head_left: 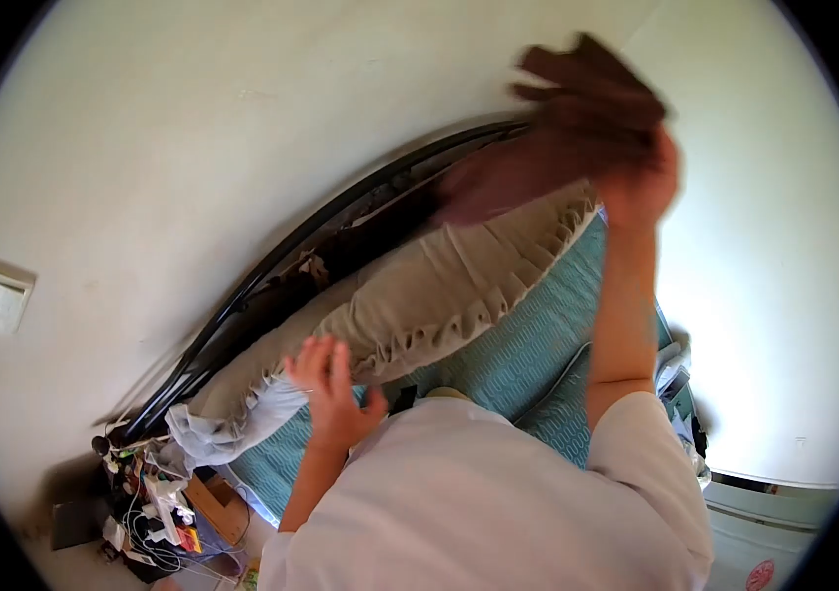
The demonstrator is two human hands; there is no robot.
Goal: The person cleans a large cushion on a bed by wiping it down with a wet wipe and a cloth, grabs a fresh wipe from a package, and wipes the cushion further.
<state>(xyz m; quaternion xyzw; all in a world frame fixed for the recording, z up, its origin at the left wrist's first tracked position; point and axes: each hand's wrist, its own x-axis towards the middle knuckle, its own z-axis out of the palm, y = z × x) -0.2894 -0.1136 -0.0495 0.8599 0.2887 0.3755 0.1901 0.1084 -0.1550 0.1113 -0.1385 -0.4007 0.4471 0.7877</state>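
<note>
My right hand is raised at the upper right, its fingers closed on a dark brown cloth. The cloth is blurred by motion and hangs out to the left, over the far end of a long beige cushion with a ruffled edge. What kind of cloth it is I cannot make out. My left hand is near the cushion's front edge with its fingers apart and nothing in them. Whether it touches the cushion I cannot tell.
A black metal headboard rail curves behind the cushion, against the wall. Teal quilted bedding covers the bed. At lower left lies a pile of cables and small items. A light switch is on the left wall.
</note>
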